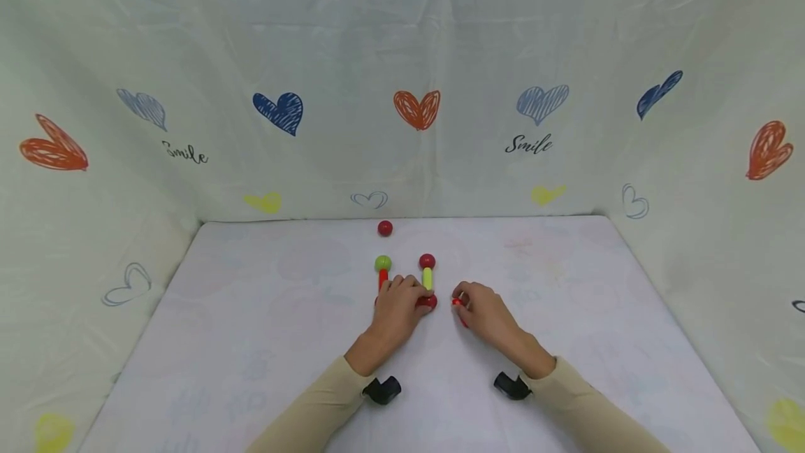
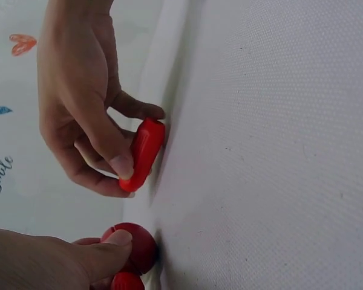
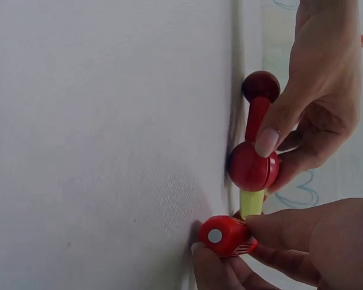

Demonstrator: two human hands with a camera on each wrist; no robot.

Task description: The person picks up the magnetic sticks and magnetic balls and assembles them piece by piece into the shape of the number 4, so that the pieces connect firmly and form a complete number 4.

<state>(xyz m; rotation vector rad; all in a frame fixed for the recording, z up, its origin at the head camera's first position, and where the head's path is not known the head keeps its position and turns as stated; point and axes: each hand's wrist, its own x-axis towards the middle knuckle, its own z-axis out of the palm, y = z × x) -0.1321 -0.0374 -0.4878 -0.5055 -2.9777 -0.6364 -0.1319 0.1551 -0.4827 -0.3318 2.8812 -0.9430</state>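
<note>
My left hand (image 1: pixel 397 305) pinches a glossy red ball (image 3: pixel 251 166) between thumb and fingers, low over the white table (image 1: pixel 302 369). A yellow-green rod (image 1: pixel 428 278) runs from this ball to another red ball (image 1: pixel 427 261) farther back. In my right hand (image 1: pixel 487 317) is a short red rod (image 2: pixel 146 154), gripped by thumb and fingertips, with a pale round disc on its end in the right wrist view. It stands apart from the ball, to its right. Partly behind my left hand, a red rod (image 1: pixel 383 278) joins a green ball (image 1: pixel 383 262); a further red ball (image 3: pixel 261 86) sits at its near end.
A loose red ball (image 1: pixel 385 228) lies near the table's back edge. White sheeting (image 1: pixel 352 40) printed with hearts encloses the table at the back and sides. A black wrist camera (image 1: pixel 383 391) is strapped at my left sleeve, another (image 1: pixel 512 386) at my right.
</note>
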